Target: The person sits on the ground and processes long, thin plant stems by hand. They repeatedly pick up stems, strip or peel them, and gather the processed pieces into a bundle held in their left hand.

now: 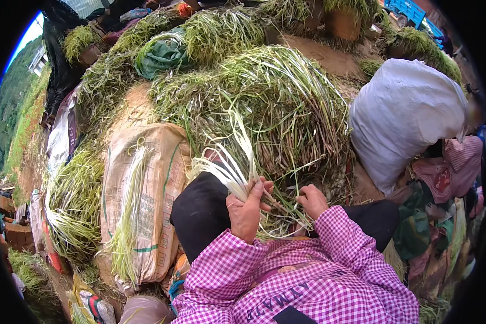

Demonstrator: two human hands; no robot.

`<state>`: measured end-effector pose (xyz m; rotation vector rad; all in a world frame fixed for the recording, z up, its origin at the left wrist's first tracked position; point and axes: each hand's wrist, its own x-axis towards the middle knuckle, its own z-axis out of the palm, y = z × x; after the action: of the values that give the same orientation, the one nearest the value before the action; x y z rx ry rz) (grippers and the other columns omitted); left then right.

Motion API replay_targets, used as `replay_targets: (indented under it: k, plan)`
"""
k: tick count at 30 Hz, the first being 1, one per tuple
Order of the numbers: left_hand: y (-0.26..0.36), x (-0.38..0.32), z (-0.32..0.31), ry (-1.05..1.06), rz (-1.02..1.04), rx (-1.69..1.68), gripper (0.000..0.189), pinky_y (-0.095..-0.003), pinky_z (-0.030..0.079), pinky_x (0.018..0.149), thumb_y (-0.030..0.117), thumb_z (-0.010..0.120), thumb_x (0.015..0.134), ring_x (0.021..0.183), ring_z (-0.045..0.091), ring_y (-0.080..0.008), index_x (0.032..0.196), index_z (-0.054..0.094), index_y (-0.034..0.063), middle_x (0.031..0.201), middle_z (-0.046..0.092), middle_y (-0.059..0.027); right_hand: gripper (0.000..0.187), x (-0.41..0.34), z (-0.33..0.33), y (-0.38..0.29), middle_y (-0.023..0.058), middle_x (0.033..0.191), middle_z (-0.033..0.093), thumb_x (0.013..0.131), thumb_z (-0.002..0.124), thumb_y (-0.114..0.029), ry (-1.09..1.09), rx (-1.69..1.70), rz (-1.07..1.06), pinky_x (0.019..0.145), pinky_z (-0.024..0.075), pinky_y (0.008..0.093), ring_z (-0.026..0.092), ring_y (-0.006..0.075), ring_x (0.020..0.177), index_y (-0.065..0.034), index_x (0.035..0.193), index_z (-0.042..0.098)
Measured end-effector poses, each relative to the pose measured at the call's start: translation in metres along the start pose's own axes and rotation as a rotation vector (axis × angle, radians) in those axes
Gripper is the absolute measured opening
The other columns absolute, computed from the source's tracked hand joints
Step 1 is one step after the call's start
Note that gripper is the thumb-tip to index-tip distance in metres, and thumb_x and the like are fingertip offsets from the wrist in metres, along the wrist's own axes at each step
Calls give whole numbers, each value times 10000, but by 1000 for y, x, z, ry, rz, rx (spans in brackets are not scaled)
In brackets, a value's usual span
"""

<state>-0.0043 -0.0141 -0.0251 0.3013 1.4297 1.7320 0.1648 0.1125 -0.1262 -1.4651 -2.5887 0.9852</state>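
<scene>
My left hand (247, 208) is closed around a loose bunch of pale, leafy stalks (227, 174), their whitish leaves fanning up and to the left over my dark-trousered knee. To its right, my right hand (315, 200) pinches a thin green stalk (296, 180) between thumb and fingertips. Loose green stems (281, 212) lie across my lap, below and between the hands. Just beyond my knees spreads a large heap of long green stalks (283, 109), its brownish stem ends hanging toward me.
On my left lies a printed woven sack (162, 218) with a tied pale bundle (131, 210) on top. A full white sack (405, 113) stands to the right. More stalk heaps (222, 32) and a green cloth bundle (162, 56) lie farther off, and a blue truck bed (407, 10) shows behind.
</scene>
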Motion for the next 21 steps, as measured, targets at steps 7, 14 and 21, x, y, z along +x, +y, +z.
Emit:
replay_targets:
  k: [7,14,21]
  plan:
    - [-5,-2,4,-73,-35,81,208,-234,481,460,153,570,909,702,638,-140,995,635,-25,803,657,-67,180,-3,-40,-103,41,816,624,882,568,-111,-313,1169,-299,648,469,243,564,100,705,31,965,640]
    - [-15,-2,5,43,-48,-177,186,-270,517,485,148,519,926,599,622,-174,952,593,-21,804,647,-100,154,-13,-27,-109,58,844,668,912,527,-84,-116,1521,-64,663,507,254,611,116,698,7,952,644]
    - [-17,6,-9,55,-107,-366,176,-299,550,491,126,487,936,618,643,-224,974,521,-43,681,596,-96,146,0,-59,-18,92,877,672,935,517,-154,127,1684,82,642,546,317,649,173,739,-41,958,607]
